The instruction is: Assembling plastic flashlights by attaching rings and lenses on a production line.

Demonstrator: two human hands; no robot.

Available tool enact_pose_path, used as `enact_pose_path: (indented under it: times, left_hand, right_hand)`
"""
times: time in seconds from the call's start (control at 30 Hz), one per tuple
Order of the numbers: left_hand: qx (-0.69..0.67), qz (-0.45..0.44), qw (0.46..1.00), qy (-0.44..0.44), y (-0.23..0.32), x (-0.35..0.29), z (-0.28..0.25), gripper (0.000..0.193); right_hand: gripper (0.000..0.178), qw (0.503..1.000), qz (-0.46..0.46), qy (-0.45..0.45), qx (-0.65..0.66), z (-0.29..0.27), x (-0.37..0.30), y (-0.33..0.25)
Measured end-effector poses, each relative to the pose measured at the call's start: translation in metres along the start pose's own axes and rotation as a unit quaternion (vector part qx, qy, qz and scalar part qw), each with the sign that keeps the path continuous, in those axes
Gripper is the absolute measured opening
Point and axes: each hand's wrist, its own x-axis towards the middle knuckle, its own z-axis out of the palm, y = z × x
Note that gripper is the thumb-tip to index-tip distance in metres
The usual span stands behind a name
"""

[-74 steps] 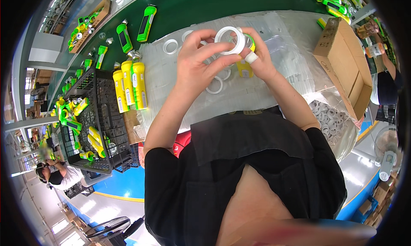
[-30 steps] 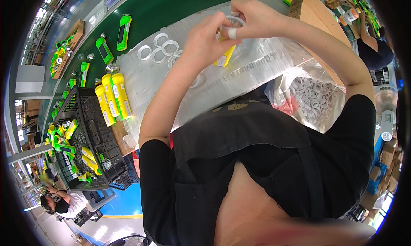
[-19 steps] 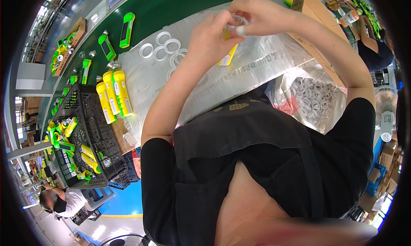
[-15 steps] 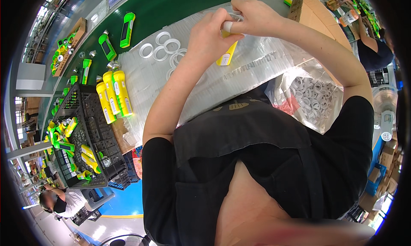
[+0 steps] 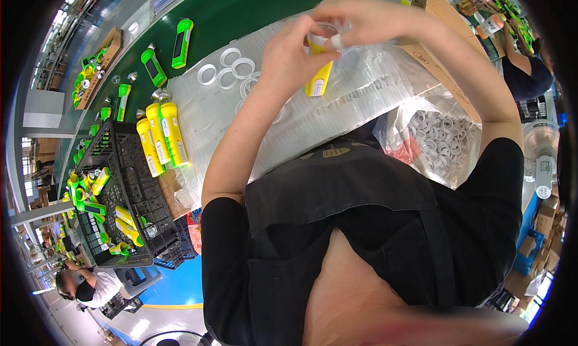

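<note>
A yellow flashlight (image 5: 319, 82) is held upright over the padded sheet, its body pointing toward me. My left hand (image 5: 290, 56) wraps round it just below the head. Around the pale, clear-looking rim at its top curl the fingers of my right hand (image 5: 376, 22), somewhat smeared by motion; one finger wears a white band. My palms hide part of the flashlight's head. Several loose white rings (image 5: 208, 83) lie left of my left hand, some partly behind that forearm.
Yellow flashlights (image 5: 168, 126) lie side by side at the sheet's left edge, beside a black crate (image 5: 129, 159) with more inside. Green ones (image 5: 182, 43) lie farther back. On the right are a bag of white rings (image 5: 438, 138) and a cardboard box (image 5: 453, 30).
My right hand has shifted its fingers round the flashlight's head, uncovering more of the rim. The flashlight sits slightly lower in view, and my left hand keeps its hold.
</note>
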Motion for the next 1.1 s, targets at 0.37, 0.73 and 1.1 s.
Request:
enact_pose_path:
  times: [0.37,0.73,1.1]
  left_hand:
    - [-0.032,-0.006,0.999,-0.006,-0.012,0.001,0.003,0.044]
    - [-0.409,-0.265,0.789,-0.374,0.022,-0.013,-0.048,0.103]
    - [0.223,-0.068,0.966,-0.116,-0.149,0.049,-0.030,0.072]
  right_hand:
    - [0.041,0.993,0.095,-0.014,-0.063,0.017,-0.010,-0.003]
    - [0.037,0.982,-0.127,0.102,0.092,-0.032,-0.034,-0.055]
    - [0.049,0.927,0.212,0.256,0.171,0.133,0.095,0.111]
